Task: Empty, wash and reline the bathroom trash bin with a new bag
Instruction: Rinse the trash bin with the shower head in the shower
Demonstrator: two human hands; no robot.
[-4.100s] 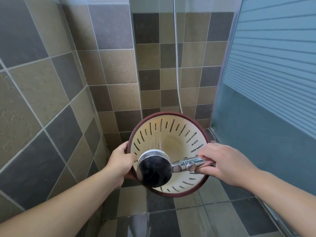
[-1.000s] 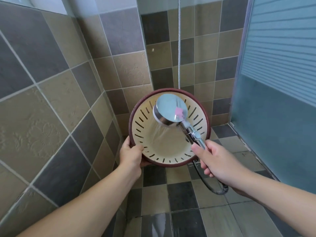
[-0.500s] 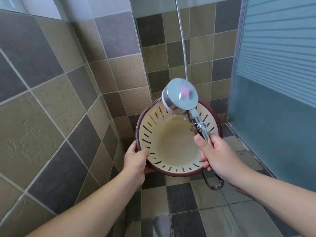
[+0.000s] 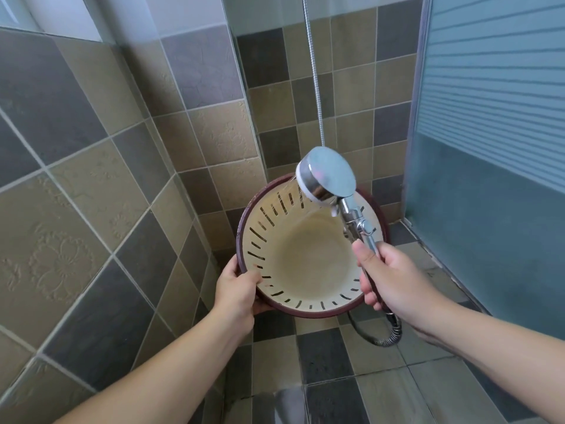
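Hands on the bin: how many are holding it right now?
1. The left hand grips the trash bin at its lower-left rim. The right hand holds the shower head by its handle instead.

Home shower stall: tiled walls [image 4: 91,194], shower hose [image 4: 315,87], probably glass door [image 4: 489,117].

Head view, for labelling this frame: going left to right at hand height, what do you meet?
Tiled wall → left hand → trash bin → right hand → frosted glass door.
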